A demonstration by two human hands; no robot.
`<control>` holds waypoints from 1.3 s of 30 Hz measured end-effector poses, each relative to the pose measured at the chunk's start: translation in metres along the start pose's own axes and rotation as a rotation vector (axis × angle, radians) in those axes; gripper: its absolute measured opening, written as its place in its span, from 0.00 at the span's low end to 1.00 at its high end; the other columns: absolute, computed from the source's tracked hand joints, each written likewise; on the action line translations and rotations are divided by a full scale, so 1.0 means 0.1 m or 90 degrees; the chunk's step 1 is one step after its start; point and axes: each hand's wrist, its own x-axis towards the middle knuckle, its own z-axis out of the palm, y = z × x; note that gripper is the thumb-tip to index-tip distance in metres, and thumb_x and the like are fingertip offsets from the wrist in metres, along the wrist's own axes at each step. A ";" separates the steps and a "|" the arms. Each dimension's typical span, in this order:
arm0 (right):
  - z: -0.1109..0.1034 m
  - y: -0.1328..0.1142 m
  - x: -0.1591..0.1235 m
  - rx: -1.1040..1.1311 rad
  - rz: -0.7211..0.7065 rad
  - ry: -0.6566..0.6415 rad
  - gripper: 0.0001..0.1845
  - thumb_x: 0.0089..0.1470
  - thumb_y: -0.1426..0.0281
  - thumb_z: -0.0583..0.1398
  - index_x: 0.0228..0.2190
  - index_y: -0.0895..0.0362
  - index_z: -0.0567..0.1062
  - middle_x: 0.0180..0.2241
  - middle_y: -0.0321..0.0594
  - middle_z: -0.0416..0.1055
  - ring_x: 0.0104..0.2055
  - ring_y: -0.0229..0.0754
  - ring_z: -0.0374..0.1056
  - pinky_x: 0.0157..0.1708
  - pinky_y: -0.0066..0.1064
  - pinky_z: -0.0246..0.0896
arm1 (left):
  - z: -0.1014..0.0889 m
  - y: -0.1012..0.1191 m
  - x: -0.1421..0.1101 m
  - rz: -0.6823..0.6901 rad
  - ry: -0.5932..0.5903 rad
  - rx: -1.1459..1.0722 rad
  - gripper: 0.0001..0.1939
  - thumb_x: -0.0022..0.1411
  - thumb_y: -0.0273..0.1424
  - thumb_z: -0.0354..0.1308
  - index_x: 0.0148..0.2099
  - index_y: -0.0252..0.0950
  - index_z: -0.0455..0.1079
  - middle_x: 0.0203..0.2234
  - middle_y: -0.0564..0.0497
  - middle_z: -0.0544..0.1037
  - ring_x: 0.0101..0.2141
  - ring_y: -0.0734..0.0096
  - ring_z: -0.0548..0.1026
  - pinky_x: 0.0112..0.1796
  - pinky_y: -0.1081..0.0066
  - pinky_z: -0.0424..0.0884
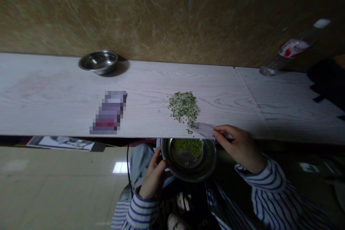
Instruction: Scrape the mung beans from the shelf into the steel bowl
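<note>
My left hand is closed on the rim of a stainless steel bowl, held just below the front edge of the table. Green beans, probably mung beans, lie inside it. My right hand pinches a clear plastic protractor, lying low over the tabletop by the edge above the bowl. Its left tip reaches the near side of a loose pile of white grains and green beans, which look like rice and mung beans. A few beans are scattered between pile and edge.
A second steel bowl stands at the back left of the white wood-grain table. Nearer the front lies a blurred-out phone-shaped object. At the right are a clear bottle against the wall and a dark item.
</note>
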 end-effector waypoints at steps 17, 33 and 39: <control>0.03 -0.05 0.05 0.025 0.010 -0.017 0.07 0.55 0.66 0.58 0.30 0.54 0.76 0.27 0.36 0.77 0.29 0.40 0.74 0.30 0.29 0.68 | 0.01 0.03 -0.01 -0.001 0.002 0.010 0.30 0.43 0.30 0.63 0.52 0.38 0.68 0.31 0.50 0.75 0.30 0.66 0.72 0.28 0.69 0.69; 0.02 -0.21 0.03 0.062 -0.041 -0.100 0.06 0.55 0.68 0.58 0.30 0.54 0.76 0.27 0.37 0.77 0.30 0.39 0.73 0.29 0.27 0.67 | 0.00 0.06 -0.04 0.007 0.027 0.003 0.29 0.43 0.31 0.64 0.51 0.38 0.70 0.33 0.49 0.76 0.28 0.69 0.71 0.25 0.72 0.67; 0.02 -0.12 -0.02 0.070 -0.002 -0.056 0.07 0.55 0.66 0.58 0.31 0.54 0.76 0.27 0.37 0.77 0.29 0.40 0.74 0.29 0.28 0.68 | -0.02 0.05 -0.03 0.006 0.008 -0.005 0.28 0.44 0.29 0.63 0.52 0.38 0.69 0.35 0.49 0.77 0.30 0.69 0.72 0.28 0.71 0.70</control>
